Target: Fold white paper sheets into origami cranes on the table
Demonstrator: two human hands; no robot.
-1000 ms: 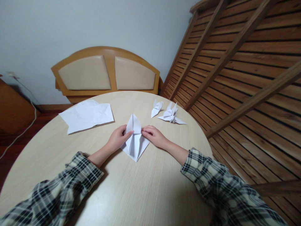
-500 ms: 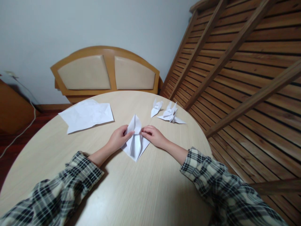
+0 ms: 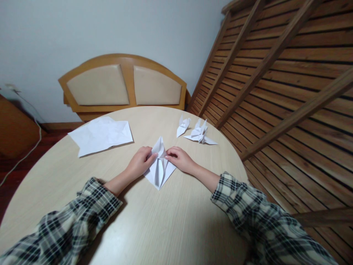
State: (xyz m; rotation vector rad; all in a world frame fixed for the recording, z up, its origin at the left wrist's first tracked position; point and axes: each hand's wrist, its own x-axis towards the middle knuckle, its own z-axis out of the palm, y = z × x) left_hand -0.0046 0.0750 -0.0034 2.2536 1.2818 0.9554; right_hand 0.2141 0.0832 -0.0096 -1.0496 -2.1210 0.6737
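A partly folded white origami paper [image 3: 159,173] lies on the table in front of me, its lower corner pointing at me and a narrow flap standing up at the top. My left hand [image 3: 142,161] is closed on its left edge, the thumb pressing near the middle crease. From the other side my right hand [image 3: 179,159] pinches the right edge of the raised flap between thumb and fingers. Past my right hand sit folded paper cranes, a small one [image 3: 183,126] and a group [image 3: 200,133] with pointed wings, close together.
White paper sheets [image 3: 102,135] lie at the back left of the round wooden table [image 3: 132,228]. Behind the table is a padded headboard [image 3: 124,82] against the wall. A slatted wooden frame [image 3: 275,110] leans along the right side. A white cable [image 3: 24,156] hangs at the left.
The raised upper flap has tilted slightly to the right and its sides have drawn in narrower. Both hands keep nearly the same place on the paper.
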